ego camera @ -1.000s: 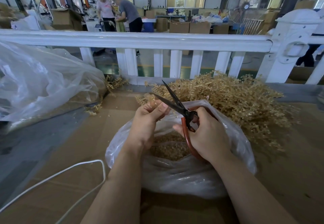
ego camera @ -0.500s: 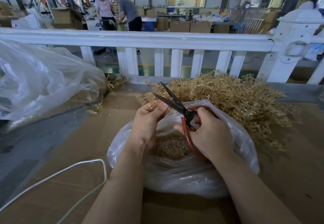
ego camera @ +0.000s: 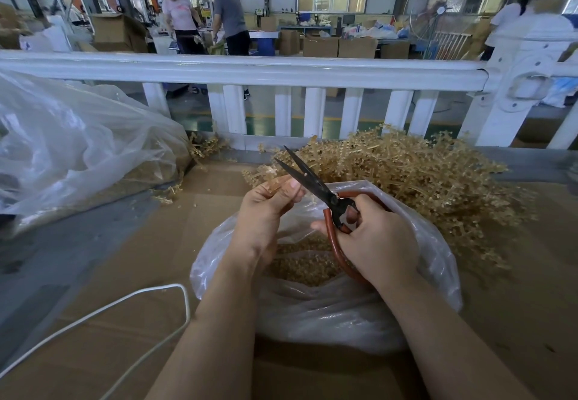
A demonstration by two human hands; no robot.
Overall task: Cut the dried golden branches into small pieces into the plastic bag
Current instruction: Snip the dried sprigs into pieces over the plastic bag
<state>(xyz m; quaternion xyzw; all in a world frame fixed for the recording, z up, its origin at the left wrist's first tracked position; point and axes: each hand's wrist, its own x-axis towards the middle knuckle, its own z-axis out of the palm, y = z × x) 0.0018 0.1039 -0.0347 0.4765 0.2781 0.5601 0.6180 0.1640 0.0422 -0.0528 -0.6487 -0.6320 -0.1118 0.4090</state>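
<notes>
Cardboard-covered worktop [ego camera: 131, 274] carries everything, so risks from big to small. The large crumpled clear plastic bag on the left [ego camera: 78, 149] sits well apart from the cutting, no hazard there beyond loose golden bits spilled at its edge. The big heap of dried golden branches [ego camera: 416, 180] lies just behind and right of the open clear plastic bag of cut golden pieces [ego camera: 312, 312], touching its far rim; stray sprigs could snag the bag wall or get dragged over.

That bag's mouth is soft and slumped. The cut is happening near its far-left rim, so snipped pieces may well drop onto the cardboard instead of inside.

The right hand [ego camera: 375, 243] has its grip wrapped round the reddish-brown looped handles of the black-bladed scissors [ego camera: 316, 187], blades parted in a V, pointing up and away. The left hand [ego camera: 266, 209] pinches a small golden sprig [ego camera: 272, 180] between thumb and fingers, the sprig reaching just to the lower blade.

Main risk, likely: the left thumb tip sits very near the blades, and the stub is short, so a closing cut could nick the thumb. Brittle bits could also flick off sideways. The white cord loop [ego camera: 125, 306] on the near left lies clear of the hands.
</notes>
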